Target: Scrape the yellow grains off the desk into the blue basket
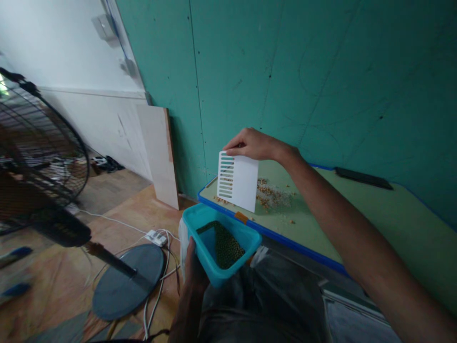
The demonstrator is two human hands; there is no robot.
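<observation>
My left hand (194,269) grips a teal plastic bin (246,238) from below, held just under the table's near corner; small dark green beans lie inside it. My right hand (252,143) pinches the top edge of a white slotted plastic card (243,183), standing upright on the green table (357,214) near its corner. Loose yellowish grains (271,193) are scattered on the table just behind the card.
A standing fan (43,162) with its round base (124,281) is at the left, with cables and a power strip (156,237) on the floor. A board (160,157) leans on the teal wall. A dark flat object (362,177) lies at the table's back.
</observation>
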